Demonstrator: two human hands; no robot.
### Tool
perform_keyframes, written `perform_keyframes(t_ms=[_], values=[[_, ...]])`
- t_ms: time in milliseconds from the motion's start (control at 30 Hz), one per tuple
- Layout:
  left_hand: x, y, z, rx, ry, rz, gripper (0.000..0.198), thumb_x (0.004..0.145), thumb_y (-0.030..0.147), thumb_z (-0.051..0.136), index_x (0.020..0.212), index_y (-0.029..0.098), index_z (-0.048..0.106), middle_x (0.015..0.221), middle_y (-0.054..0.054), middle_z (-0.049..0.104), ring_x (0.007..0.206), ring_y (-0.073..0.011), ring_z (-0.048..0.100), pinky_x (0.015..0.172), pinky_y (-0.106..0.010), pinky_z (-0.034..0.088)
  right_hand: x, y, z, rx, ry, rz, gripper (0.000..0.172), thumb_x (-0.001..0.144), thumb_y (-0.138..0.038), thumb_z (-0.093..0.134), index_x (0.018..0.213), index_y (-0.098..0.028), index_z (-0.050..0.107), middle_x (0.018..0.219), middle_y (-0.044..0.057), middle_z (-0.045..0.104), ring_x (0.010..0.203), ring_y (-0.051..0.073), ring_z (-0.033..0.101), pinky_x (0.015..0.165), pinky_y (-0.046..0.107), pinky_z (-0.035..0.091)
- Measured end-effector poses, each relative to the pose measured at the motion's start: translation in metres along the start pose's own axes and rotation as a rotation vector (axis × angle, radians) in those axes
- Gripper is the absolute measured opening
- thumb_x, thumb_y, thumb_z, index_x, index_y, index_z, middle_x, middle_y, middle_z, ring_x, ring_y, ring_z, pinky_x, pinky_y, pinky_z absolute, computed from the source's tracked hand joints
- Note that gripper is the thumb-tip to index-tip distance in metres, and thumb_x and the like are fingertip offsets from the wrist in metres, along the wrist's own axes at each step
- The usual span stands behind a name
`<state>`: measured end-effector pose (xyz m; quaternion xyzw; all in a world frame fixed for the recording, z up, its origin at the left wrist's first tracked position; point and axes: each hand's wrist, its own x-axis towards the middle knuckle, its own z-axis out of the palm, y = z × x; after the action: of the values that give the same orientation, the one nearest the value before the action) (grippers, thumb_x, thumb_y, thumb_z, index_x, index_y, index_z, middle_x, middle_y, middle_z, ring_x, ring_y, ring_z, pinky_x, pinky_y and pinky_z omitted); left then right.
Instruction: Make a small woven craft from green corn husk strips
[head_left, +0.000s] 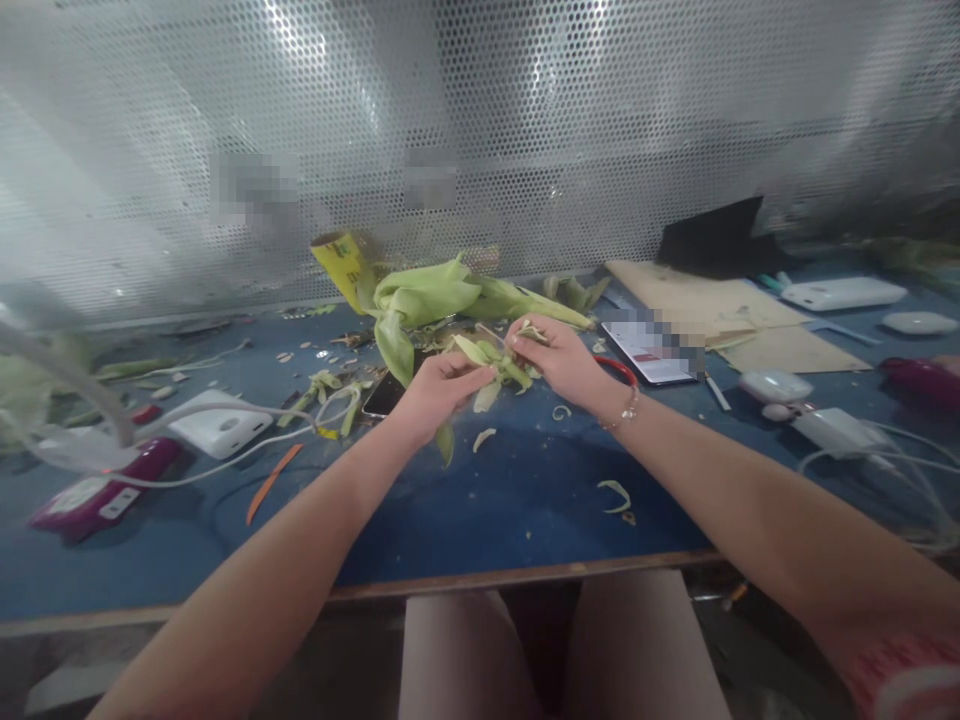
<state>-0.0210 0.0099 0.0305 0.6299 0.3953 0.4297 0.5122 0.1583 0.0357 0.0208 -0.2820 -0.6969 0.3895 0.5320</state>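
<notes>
Near the middle of the blue worktop (510, 510), both hands hold a small green leafy stem (491, 352); the left hand (450, 388) pinches it between thumb and fingers; the right hand (553, 362) pinches its other side, with the fingers curled in; just how the hidden fingertips press, I cannot tell.

Just behind the hands, toward the back edge, lies a big green leaf bundle (431, 293); beside it leans a yellow tube (341, 268); a dark phone (384, 393) is partly hidden by the left hand and leaves; a red band (622, 370) curves just behind the right wrist, which wears a thin bracelet (631, 408).

Toward the left edge sit a white box (219, 423) and a shiny purple gadget (105, 490); a white cable (202, 483) crosses over the gadget; an orange strip (273, 485) lies nearer the front edge; toward the back right corner are tan paper sheets (679, 290), a black folded piece (716, 240) and a lit phone (649, 350).

The stem has thin, bendy leaves; the bundle's leaves are smooth, wide and pointed; the tube is round and hollow; a pale peel (616, 494) curls like a hook near the front edge; along the back edge stands a shiny metal wall (525, 130), full of tiny round holes.
</notes>
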Motion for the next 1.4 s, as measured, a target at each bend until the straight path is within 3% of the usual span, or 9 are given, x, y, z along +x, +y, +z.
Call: perform_keyframes(t_ms=[167,367,500,633,767,967,1400], values=[[-0.001,0.000,0.001,0.024,-0.021,-0.024,0.027,0.063,0.037,0.076,0.069,0.015,0.061,0.048,0.006,0.043,0.039,-0.0024,0.026,0.039,-0.021,0.017,-0.001,-0.005,0.001,-0.071,0.003,-0.041,0.016,0.084,-0.034,0.056,0.078,-0.019,0.055,0.062,-0.004,0.050,0.056,0.009,0.045,0.054,0.024,0.038],[-0.001,-0.003,0.010,-0.118,0.079,0.043,0.020,0.065,0.031,0.073,0.074,0.015,0.064,0.062,0.001,0.059,0.053,-0.0076,0.050,0.053,-0.022,0.042,-0.002,-0.005,0.008,-0.092,0.031,0.022,0.022,0.083,-0.042,0.058,0.084,-0.020,0.055,0.066,-0.004,0.051,0.055,0.009,0.044,0.053,0.024,0.037],[-0.001,-0.003,0.014,-0.270,0.124,0.012,0.022,0.064,0.027,0.073,0.080,0.014,0.065,0.069,-0.001,0.062,0.061,-0.0098,0.055,0.059,-0.023,0.047,-0.002,-0.006,0.012,-0.015,-0.041,0.077,0.029,0.076,-0.045,0.065,0.086,-0.021,0.054,0.076,0.000,0.059,0.066,0.013,0.055,0.062,0.028,0.045],[-0.001,-0.002,0.015,-0.365,0.100,-0.018,0.017,0.066,0.022,0.070,0.078,0.012,0.063,0.063,0.001,0.057,0.051,-0.0063,0.047,0.048,-0.020,0.039,-0.001,-0.008,0.010,-0.078,-0.033,0.077,0.023,0.075,-0.039,0.066,0.082,-0.019,0.056,0.078,0.001,0.063,0.071,0.015,0.057,0.068,0.030,0.046],[-0.002,-0.002,0.016,-0.449,0.088,-0.073,0.020,0.070,0.029,0.069,0.069,0.012,0.059,0.055,0.003,0.050,0.041,-0.0030,0.036,0.040,-0.019,0.028,-0.001,-0.010,0.009,-0.165,0.017,0.062,0.015,0.076,-0.032,0.064,0.075,-0.019,0.057,0.071,0.000,0.060,0.066,0.014,0.054,0.067,0.030,0.043],[-0.002,0.001,0.014,-0.375,0.180,-0.209,0.026,0.066,0.034,0.073,0.064,0.013,0.057,0.050,0.002,0.052,0.036,-0.0024,0.035,0.035,-0.018,0.023,-0.005,-0.014,0.014,-0.147,0.003,0.045,0.011,0.075,-0.028,0.063,0.074,-0.019,0.057,0.063,-0.004,0.054,0.059,0.011,0.048,0.060,0.027,0.039],[0.001,0.000,0.013,-0.428,0.120,-0.135,0.025,0.065,0.025,0.075,0.064,0.014,0.052,0.050,0.007,0.037,0.041,-0.0015,0.030,0.038,-0.016,0.024,-0.004,-0.011,0.014,0.054,0.070,0.113,0.018,0.073,-0.034,0.066,0.074,-0.019,0.058,0.065,-0.003,0.055,0.059,0.011,0.047,0.060,0.027,0.039]])
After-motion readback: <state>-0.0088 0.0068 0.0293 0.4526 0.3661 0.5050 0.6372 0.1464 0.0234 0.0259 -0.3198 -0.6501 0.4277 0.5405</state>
